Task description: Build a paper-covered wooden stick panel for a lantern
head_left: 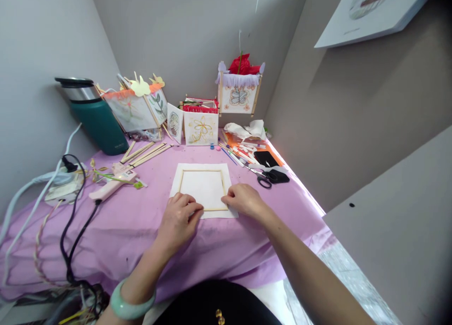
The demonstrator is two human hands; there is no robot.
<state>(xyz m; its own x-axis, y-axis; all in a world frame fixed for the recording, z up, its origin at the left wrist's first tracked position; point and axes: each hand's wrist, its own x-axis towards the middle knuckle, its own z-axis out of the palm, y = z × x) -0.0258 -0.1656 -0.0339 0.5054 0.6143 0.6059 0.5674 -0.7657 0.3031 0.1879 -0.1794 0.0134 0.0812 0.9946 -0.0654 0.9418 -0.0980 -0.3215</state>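
Observation:
A square frame of thin wooden sticks (pixel 203 209) lies on a sheet of white paper (pixel 201 189) in front of me. My left hand (pixel 180 221) is at the frame's lower left corner, fingers bent and thumb against the bottom stick; it covers that corner. At the lower right side, my right hand (pixel 245 200) has thumb and forefinger closed on the right stick. The paper reaches past the sticks all round.
On the purple cloth (pixel 155 193) lie a pink glue gun (pixel 115 186), loose sticks (pixel 150 155), scissors (pixel 263 179) and markers (pixel 243 153). Decorated paper boxes (pixel 201 130) and a green tumbler (pixel 100 122) stand behind. Cables (pixel 68 240) hang at left.

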